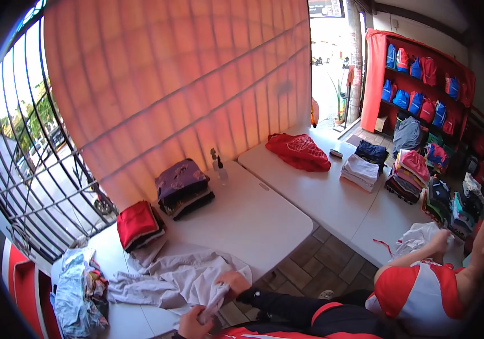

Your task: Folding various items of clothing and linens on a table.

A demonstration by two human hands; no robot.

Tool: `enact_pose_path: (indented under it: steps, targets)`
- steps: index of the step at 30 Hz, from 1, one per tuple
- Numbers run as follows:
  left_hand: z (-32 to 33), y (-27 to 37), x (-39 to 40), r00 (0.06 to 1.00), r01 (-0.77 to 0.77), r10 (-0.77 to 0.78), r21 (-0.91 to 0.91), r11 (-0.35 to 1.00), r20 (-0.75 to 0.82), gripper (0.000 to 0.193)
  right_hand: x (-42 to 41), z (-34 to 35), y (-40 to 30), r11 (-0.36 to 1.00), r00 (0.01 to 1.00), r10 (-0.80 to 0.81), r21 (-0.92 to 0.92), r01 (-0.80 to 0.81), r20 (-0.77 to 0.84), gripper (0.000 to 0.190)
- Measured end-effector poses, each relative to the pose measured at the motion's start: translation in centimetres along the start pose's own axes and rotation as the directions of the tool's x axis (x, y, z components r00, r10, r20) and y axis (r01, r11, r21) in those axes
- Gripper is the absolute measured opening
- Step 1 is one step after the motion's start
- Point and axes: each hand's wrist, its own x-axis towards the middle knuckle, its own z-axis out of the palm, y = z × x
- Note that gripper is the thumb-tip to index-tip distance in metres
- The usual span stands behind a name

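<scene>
A light grey cloth garment [174, 271] lies spread and wrinkled over the near part of the white folding table [242, 203]. Its near edge is bunched between my two hands. My left hand [193, 324], at the bottom of the view, grips a bit of that cloth at the table's front edge. Farther right, my right hand [234, 283] has its fingers closed on the same garment. Just beyond the garment sits a stack of folded clothes with a red piece on top [138, 222]. To the left is a heap of light blue patterned clothes [74, 288].
A purple-topped clothes stack [182, 180] and a spray bottle [221, 167] stand at the back. On the second table [318, 186] lie a red cloth bag [299, 152] and several folded piles. A co-worker [420, 288] in red and white handles white cloth [420, 237] at right.
</scene>
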Motion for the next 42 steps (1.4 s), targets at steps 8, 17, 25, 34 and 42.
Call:
enact_pose_path:
  steps: [8, 17, 25, 34, 42]
  targets:
    - [5.5, -23.7, -14.2, 0.931, 0.266, -0.343, 0.410, 0.872, 0.126, 0.060, -13.8, 8.7, -1.9, 0.731, 0.356, 0.648, -0.680, -0.047, 0.673, 0.023]
    - [16.9, -37.2, -32.3, 0.743, 0.581, -0.631, 0.254, 0.773, 0.222, 0.047, -21.8, 8.3, -6.0, 0.796, 0.315, 0.595, -0.488, -0.357, 0.740, 0.040]
    - [1.2, -24.8, -19.0, 0.761, 0.194, -0.127, 0.036, 0.980, -0.636, 0.028, -9.0, 3.6, -7.1, 0.858, 0.838, 0.478, -0.343, -0.383, 0.261, 0.021]
    - [-16.4, -10.7, -11.4, 0.506, 0.126, 0.009, 0.083, 0.989, -0.862, 0.029, 11.7, -11.2, -15.8, 0.992, 0.914, 0.073, -0.063, -0.107, -0.399, 0.028]
    - [-11.7, -14.5, -8.8, 0.813, 0.176, -0.541, -0.795, 0.580, -0.214, 0.039, 10.6, -17.7, -10.5, 0.892, 0.947, 0.303, -0.317, -0.323, -0.112, 0.046]
